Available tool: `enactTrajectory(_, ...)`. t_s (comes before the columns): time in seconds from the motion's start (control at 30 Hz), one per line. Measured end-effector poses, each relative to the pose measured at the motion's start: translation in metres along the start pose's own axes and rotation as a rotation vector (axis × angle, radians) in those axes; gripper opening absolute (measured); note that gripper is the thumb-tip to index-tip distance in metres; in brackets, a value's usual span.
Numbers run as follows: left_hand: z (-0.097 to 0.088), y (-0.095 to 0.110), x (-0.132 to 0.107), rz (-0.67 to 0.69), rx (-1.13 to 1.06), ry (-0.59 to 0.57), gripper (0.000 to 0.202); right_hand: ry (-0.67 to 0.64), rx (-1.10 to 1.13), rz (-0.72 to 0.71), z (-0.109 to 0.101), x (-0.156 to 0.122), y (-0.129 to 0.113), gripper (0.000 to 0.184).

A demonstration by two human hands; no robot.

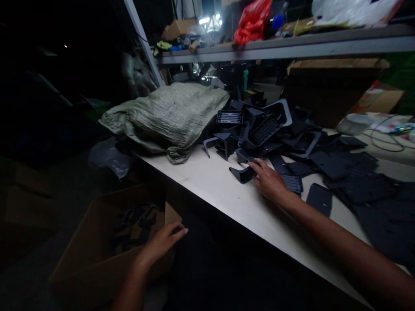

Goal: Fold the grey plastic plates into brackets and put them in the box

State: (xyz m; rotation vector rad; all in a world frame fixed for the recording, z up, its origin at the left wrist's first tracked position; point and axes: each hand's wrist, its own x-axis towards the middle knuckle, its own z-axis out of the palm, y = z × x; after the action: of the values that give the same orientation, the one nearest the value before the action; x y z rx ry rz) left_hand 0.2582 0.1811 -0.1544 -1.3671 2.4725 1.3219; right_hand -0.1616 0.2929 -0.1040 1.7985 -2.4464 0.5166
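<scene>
My right hand [267, 179] rests on the white table [207, 181], its fingertips touching the end of a black plastic bracket [242, 174]. Behind it lies a heap of similar black moulded parts [259, 129]. Flat black plastic panels [343, 166] spread across the table to the right. My left hand [164, 242] hangs over an open cardboard box [94, 259] below the table edge, holding nothing that I can see. Dark parts [134, 222] lie inside that box, dimly lit.
A green woven sack [165, 121] lies at the table's far left. Above the table runs a metal shelf [279, 52] carrying a red plastic bag [253, 21] and assorted packaging. A brown carton [330, 90] stands at the back right, beside a coiled cable [385, 138].
</scene>
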Motion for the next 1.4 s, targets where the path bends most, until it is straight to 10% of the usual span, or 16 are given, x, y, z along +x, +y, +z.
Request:
enactTrajectory(0.17, 0.015, 0.048, 0.001, 0.142, -0.053, -0.066, 0.045, -0.121, -0.035, -0.012, 0.014, 0.023, -0.026, 0.038)
enactTrajectory(0.4, 0.034, 0.046, 0.006, 0.192, -0.101, -0.120, 0.043, -0.124, 0.086, -0.121, 0.022, 0.020, -0.063, 0.029)
enactTrajectory(0.83, 0.006, 0.072, 0.014, 0.259, -0.447, 0.053, 0.056, -0.002, 0.301, -0.042, -0.027, -0.009, -0.106, 0.029)
enactTrajectory(1.1, 0.038, 0.112, 0.042, 0.245, -1.018, -0.049, 0.062, -0.046, 0.955, 0.052, -0.031, -0.052, -0.137, 0.017)
enactTrajectory(1.23, 0.057, 0.133, 0.042, 0.265, -1.371, -0.202, 0.059, -0.048, 0.990, 0.003, -0.028, -0.074, -0.122, 0.040)
enactTrajectory(1.4, 0.045, 0.105, 0.021, 0.308, -1.545, -0.233, 0.056, 0.098, 0.189, 0.217, -0.032, -0.104, -0.035, 0.056)
